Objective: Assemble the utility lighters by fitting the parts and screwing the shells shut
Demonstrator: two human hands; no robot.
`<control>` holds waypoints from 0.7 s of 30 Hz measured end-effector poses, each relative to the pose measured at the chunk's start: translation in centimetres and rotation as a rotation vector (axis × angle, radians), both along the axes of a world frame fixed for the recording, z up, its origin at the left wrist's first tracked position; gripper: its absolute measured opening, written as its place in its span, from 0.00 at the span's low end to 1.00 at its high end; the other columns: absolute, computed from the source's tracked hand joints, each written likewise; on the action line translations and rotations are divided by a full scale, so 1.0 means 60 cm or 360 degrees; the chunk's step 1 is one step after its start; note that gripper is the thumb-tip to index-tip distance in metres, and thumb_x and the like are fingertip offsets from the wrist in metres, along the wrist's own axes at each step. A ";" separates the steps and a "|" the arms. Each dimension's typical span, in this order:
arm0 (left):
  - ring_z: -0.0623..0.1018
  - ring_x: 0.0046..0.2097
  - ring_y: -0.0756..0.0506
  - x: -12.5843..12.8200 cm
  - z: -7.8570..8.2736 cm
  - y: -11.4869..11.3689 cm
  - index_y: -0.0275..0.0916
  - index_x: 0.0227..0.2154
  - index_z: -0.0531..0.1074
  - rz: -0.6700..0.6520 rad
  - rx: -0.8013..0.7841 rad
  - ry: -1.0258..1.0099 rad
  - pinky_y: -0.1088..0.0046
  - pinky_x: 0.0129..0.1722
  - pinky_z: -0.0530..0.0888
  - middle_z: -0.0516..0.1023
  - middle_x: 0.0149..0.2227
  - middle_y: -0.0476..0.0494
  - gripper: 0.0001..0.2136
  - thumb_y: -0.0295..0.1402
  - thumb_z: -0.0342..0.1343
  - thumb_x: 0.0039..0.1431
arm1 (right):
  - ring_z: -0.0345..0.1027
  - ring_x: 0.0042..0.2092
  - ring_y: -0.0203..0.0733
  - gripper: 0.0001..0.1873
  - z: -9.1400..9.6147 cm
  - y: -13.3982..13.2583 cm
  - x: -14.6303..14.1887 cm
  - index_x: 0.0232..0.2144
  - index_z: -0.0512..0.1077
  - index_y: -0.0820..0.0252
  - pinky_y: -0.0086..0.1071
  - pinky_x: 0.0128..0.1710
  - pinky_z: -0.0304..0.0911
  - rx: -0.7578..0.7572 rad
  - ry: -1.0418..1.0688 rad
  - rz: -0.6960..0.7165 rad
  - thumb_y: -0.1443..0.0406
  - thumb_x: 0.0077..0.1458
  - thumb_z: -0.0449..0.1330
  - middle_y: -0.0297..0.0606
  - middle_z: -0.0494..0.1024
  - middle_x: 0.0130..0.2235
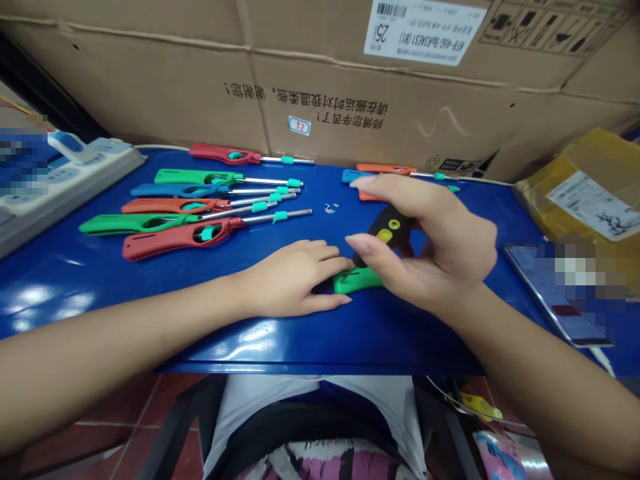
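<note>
My right hand (430, 247) is closed around a black and yellow screwdriver (383, 233), its tip pointing down at a green lighter handle (357, 280) lying on the blue table (300, 333). My left hand (295, 277) rests on the table with fingers curled and pressed against the left end of that green handle. A few tiny screws (331, 209) lie just beyond the hands.
Several long-nosed lighters in red, green, blue and orange lie in a row at the back left (200, 207). More lighters (395, 172) lie behind my right hand. A large cardboard box (320, 87) walls the back. A power strip (65, 177) is left, a phone (555, 293) right.
</note>
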State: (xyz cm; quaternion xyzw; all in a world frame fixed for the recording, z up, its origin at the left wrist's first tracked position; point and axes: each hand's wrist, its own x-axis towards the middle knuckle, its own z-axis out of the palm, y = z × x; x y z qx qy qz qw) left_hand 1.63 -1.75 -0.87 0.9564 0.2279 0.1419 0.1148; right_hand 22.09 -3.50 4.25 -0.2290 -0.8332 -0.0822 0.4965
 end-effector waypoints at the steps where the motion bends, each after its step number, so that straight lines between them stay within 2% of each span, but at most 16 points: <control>1: 0.78 0.45 0.37 0.000 0.000 0.000 0.36 0.52 0.74 0.0001 -0.0003 0.0007 0.58 0.48 0.75 0.79 0.44 0.37 0.20 0.47 0.54 0.69 | 0.81 0.46 0.44 0.18 0.000 -0.001 0.000 0.59 0.70 0.58 0.36 0.46 0.79 -0.0059 0.0008 0.0028 0.65 0.70 0.54 0.41 0.81 0.54; 4: 0.78 0.47 0.36 0.000 0.000 0.001 0.37 0.52 0.74 0.0003 -0.0015 0.0018 0.56 0.50 0.75 0.79 0.46 0.37 0.20 0.48 0.53 0.69 | 0.80 0.46 0.43 0.23 -0.001 -0.003 -0.001 0.64 0.66 0.61 0.37 0.45 0.79 -0.0193 0.0021 0.0076 0.70 0.69 0.47 0.44 0.77 0.59; 9: 0.78 0.46 0.37 0.001 -0.002 0.000 0.37 0.50 0.75 -0.0002 -0.0018 -0.0003 0.58 0.48 0.75 0.80 0.45 0.37 0.19 0.47 0.54 0.69 | 0.80 0.43 0.46 0.14 0.000 0.000 0.000 0.54 0.74 0.53 0.38 0.41 0.79 0.0011 -0.0009 -0.0127 0.62 0.66 0.60 0.39 0.84 0.48; 11: 0.78 0.45 0.37 0.002 -0.002 0.000 0.37 0.52 0.74 0.0002 -0.0007 0.0013 0.58 0.48 0.75 0.80 0.45 0.37 0.20 0.47 0.54 0.69 | 0.80 0.43 0.45 0.15 0.001 0.003 0.001 0.54 0.73 0.53 0.38 0.42 0.79 -0.0016 0.0003 -0.0083 0.63 0.68 0.56 0.40 0.84 0.47; 14: 0.78 0.46 0.37 0.002 0.000 0.000 0.36 0.54 0.74 0.0017 0.0000 0.0034 0.57 0.49 0.74 0.80 0.45 0.37 0.21 0.48 0.54 0.69 | 0.80 0.42 0.42 0.20 0.001 0.007 0.000 0.59 0.70 0.57 0.38 0.43 0.78 -0.0099 0.0042 0.0091 0.69 0.68 0.49 0.41 0.83 0.47; 16: 0.78 0.46 0.36 0.001 0.000 0.000 0.37 0.52 0.74 0.0011 -0.0016 0.0025 0.56 0.49 0.74 0.79 0.46 0.37 0.20 0.48 0.53 0.69 | 0.79 0.40 0.41 0.19 0.001 0.009 -0.002 0.57 0.71 0.59 0.36 0.39 0.78 -0.0066 0.0033 0.0105 0.70 0.67 0.52 0.40 0.83 0.46; 19: 0.78 0.47 0.36 0.001 -0.001 0.000 0.37 0.52 0.74 0.0000 -0.0023 0.0018 0.57 0.49 0.74 0.80 0.45 0.38 0.20 0.48 0.52 0.70 | 0.77 0.38 0.40 0.12 0.001 0.008 -0.002 0.49 0.73 0.58 0.33 0.37 0.77 0.0076 0.0024 -0.0003 0.68 0.63 0.61 0.37 0.83 0.43; 21: 0.78 0.46 0.37 0.002 -0.001 0.000 0.37 0.53 0.74 0.0005 -0.0010 0.0023 0.57 0.48 0.74 0.80 0.45 0.38 0.21 0.48 0.53 0.70 | 0.78 0.38 0.39 0.10 0.000 0.006 -0.001 0.48 0.73 0.58 0.33 0.38 0.76 0.0042 0.0034 -0.0014 0.67 0.64 0.60 0.36 0.83 0.42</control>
